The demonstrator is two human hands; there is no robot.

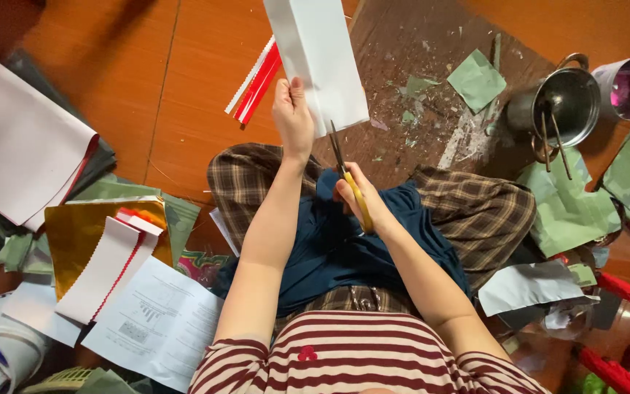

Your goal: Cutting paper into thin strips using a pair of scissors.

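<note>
Hands first: our right hand (362, 198) is closed around the yellow handles of the scissors (348, 175), whose blades point up into the lower edge of the white paper strip (315, 55). Our left hand (293, 117) pinches that strip along its left edge, thumb and fingers together on it, holding it upright over our lap.

To cut well, we judge the strip should stay taut and the blades should meet its edge squarely, the left fingers kept clear to the side of the cutting line, as they are now.

Nearest us on the left lie a printed sheet (154, 321), a white strip with a zigzag red edge (103, 270) and gold foil paper (78, 230). Between our knees the wooden floor (184, 87) is bare, the best room for moving. Farther out, red and white strips (257, 82) lie just beside the held paper. To the right, green paper pieces (566, 204) crowd around a steel pot (563, 106) with sticks in it and a pink-lined cup (627, 87); elbows have little room there.
</note>
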